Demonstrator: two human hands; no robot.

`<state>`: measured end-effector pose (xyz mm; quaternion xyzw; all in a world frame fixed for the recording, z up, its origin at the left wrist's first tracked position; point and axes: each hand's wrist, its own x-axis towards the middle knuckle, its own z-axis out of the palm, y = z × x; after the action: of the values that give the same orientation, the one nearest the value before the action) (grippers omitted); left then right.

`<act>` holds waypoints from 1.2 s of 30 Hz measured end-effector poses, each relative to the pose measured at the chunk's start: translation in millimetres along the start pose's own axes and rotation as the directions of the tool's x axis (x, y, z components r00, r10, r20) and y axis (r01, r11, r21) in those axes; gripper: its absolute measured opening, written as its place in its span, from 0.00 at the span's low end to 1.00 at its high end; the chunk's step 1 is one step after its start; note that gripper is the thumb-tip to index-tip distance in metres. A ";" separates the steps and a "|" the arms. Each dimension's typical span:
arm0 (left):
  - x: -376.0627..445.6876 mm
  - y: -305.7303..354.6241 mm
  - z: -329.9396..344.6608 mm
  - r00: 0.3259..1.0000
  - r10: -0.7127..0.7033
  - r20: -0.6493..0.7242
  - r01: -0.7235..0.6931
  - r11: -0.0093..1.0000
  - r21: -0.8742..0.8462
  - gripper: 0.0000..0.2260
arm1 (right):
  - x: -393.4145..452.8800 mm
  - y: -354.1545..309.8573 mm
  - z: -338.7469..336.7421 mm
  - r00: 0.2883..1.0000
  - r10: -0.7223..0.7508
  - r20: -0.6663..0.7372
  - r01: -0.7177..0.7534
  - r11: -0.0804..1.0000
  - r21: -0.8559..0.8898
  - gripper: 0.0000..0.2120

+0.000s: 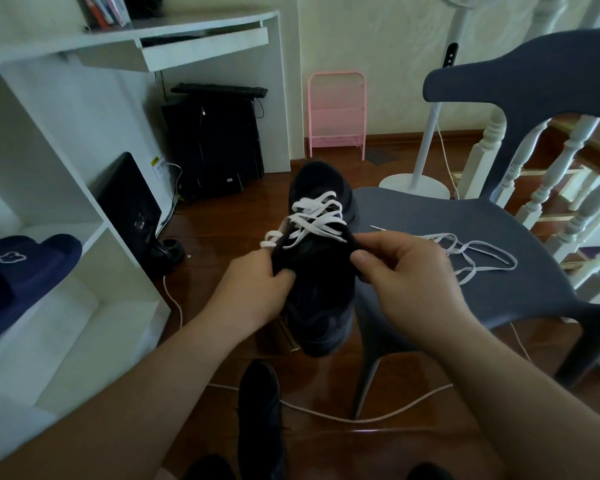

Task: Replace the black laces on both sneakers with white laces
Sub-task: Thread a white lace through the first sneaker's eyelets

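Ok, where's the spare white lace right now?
The loose white shoelace lies in a tangle on the seat of the grey plastic chair, just right of the right hand holding the black sneaker.

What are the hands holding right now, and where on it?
Both hands, left and right, grip the black sneaker with white laces at its collar, one on each side, just below the lacing.
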<state>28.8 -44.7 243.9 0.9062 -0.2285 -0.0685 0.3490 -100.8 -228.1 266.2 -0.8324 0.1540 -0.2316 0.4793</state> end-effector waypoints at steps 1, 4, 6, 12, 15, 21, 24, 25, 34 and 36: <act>0.9 -1.7 -0.7 0.999 0.019 -0.032 -0.019 1.000 -0.008 0.04 | 0.1 -0.8 -1.6 1.000 -0.016 0.021 0.016 1.000 -0.004 0.12; 0.5 -4.4 -0.6 0.989 0.093 -0.115 -0.101 0.992 -0.072 0.09 | -1.6 -4.8 -2.3 1.000 -0.006 0.018 0.003 0.987 0.161 0.10; -0.5 -4.1 2.5 0.982 0.123 -0.145 -0.140 0.983 -0.116 0.11 | -1.9 -12.1 -1.5 1.000 0.026 0.002 -0.025 0.957 0.289 0.08; -2.0 -0.6 10.8 0.985 0.102 -0.142 -0.126 0.977 -0.173 0.13 | -4.1 -22.1 -0.8 1.000 0.000 -0.029 0.009 0.940 0.341 0.04; 1.1 1.0 10.8 0.983 0.079 -0.163 -0.108 0.979 -0.173 0.11 | 6.9 -26.9 -9.4 0.968 0.242 0.068 -0.211 0.635 0.743 0.07; 6.3 -3.2 5.8 0.978 0.046 -0.204 -0.066 0.994 -0.089 0.08 | 32.8 -11.5 -60.8 0.946 0.325 0.003 -0.240 0.694 0.679 0.10; 4.3 -2.5 10.4 0.976 0.114 -0.186 -0.122 0.992 -0.034 0.11 | 23.2 -0.9 -37.7 0.994 0.067 0.091 -0.061 0.995 -0.073 0.05; 4.2 -2.5 11.3 0.977 0.121 -0.176 -0.126 0.992 -0.020 0.10 | 20.5 1.4 -29.3 0.983 -0.007 0.184 0.053 0.967 -0.250 0.05; 5.1 -16.9 3.8 0.976 0.127 -0.176 -0.117 0.991 0.069 0.12 | 26.9 13.5 -56.9 0.944 0.085 0.320 0.079 0.880 -0.468 0.15; 4.5 -20.4 4.0 0.979 0.110 -0.172 -0.097 0.992 0.085 0.09 | 29.9 18.1 -65.5 0.956 0.156 0.249 -0.021 0.882 -0.470 0.16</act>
<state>39.2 -35.9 227.5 0.9083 -0.2460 0.0388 0.3360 -111.0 -298.9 286.0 -0.9387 0.1736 -0.0458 0.2941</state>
